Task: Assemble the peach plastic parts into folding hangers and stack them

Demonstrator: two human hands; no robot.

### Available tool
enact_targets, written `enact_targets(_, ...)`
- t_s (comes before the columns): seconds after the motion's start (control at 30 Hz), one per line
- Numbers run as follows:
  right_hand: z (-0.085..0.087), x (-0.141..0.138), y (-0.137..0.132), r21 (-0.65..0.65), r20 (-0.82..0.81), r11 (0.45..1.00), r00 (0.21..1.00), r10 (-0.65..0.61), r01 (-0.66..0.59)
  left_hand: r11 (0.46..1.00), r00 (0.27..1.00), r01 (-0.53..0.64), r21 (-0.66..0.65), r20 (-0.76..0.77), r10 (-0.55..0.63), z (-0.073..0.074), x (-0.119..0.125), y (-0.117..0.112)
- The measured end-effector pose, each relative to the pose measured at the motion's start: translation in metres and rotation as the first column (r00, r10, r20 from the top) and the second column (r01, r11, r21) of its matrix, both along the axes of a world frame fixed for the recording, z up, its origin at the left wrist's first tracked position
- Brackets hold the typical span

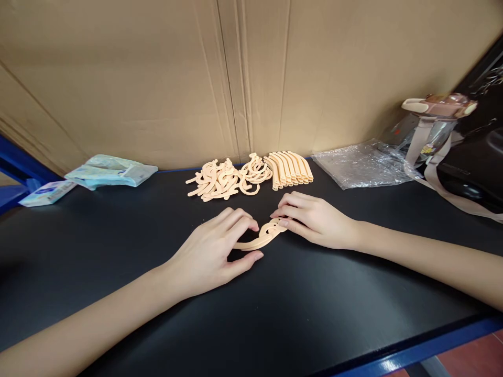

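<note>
A peach plastic folding hanger [257,243], with a curved arm and a ring-like loop, lies on the black table in front of me. My right hand [314,219] grips its right end between thumb and fingers, which partly cover it. Around the left end is my left hand [216,243], thumb and fingers spread apart; the tip of the arm disappears behind the palm. Behind the hands are a loose pile of curved peach pieces [218,180], several hook-shaped pieces [255,167] and a neat row of long curved arms [288,168].
Blue-white soft packs [112,172] lie at the back left. At the back right sit a clear plastic bag [361,165], a strapped drink bottle [436,123] and a black bag [475,162]. A cardboard wall [157,78] stands behind the black table [251,324].
</note>
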State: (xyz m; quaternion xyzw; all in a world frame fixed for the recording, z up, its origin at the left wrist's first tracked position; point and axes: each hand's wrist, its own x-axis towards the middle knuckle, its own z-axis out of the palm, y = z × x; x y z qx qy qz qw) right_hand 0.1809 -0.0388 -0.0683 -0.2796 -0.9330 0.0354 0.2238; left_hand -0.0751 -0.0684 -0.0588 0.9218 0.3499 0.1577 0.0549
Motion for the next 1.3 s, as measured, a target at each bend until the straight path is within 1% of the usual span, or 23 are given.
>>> enact_targets(0.1, 0.000, 0.000, 0.000, -0.006, 0.010, 1.000, 1.000, 0.004, -0.004, 0.999, 0.999, -0.037, 0.030, 0.024, 0.036, 0.000, -0.003, 0.005)
enact_targets(0.2, -0.001, 0.000, 0.000, -0.001, 0.006, 1.000, 1.000, 0.005, -0.005, 0.993, 0.997, -0.075, 0.089, 0.010, 0.074, 0.000, -0.006, 0.012)
enact_targets(0.33, -0.002, -0.001, 0.001, 0.000, 0.005, 1.000, 1.000, -0.001, 0.001, 0.993, 0.995, -0.093, 0.071, -0.027, 0.095, -0.001, -0.008, 0.017)
enact_targets(0.5, -0.002, -0.001, 0.000, -0.001, -0.007, 1.000, 1.000, 0.011, -0.011, 0.995, 0.991, -0.087, 0.046, -0.101, 0.092, -0.001, -0.009, 0.018)
enact_targets(0.63, -0.002, -0.003, 0.001, -0.001, -0.008, 1.000, 1.000, -0.001, 0.001, 0.993, 0.981, -0.080, 0.083, -0.172, 0.094, 0.000, -0.009, 0.026)
enact_targets(0.8, -0.002, -0.007, 0.005, 0.011, -0.017, 1.000, 1.000, -0.002, 0.003, 0.981, 0.970, -0.133, 0.140, -0.183, 0.158, 0.001, -0.005, 0.041)
enact_targets(0.87, -0.002, -0.008, 0.006, 0.007, -0.018, 1.000, 1.000, 0.001, -0.001, 0.979, 0.966, -0.125, 0.164, -0.206, 0.158, 0.001, -0.004, 0.044)
enact_targets(0.97, -0.002, -0.008, 0.006, 0.008, -0.018, 1.000, 1.000, 0.001, -0.001, 0.980, 0.965, -0.083, 0.183, -0.232, 0.125, 0.001, -0.004, 0.046)
enact_targets(1.07, -0.002, -0.008, 0.006, 0.016, -0.012, 1.000, 1.000, -0.005, 0.005, 0.983, 0.967, -0.058, 0.174, -0.236, 0.099, 0.001, -0.004, 0.047)
enact_targets(1.2, -0.003, -0.008, 0.006, 0.012, 0.001, 1.000, 1.000, -0.011, 0.011, 0.987, 0.954, -0.063, 0.151, -0.283, 0.104, 0.003, -0.004, 0.047)
enact_targets(1.3, -0.002, -0.008, 0.007, 0.008, 0.004, 1.000, 1.000, -0.014, 0.014, 0.987, 0.953, -0.052, 0.155, -0.288, 0.095, 0.004, -0.004, 0.046)
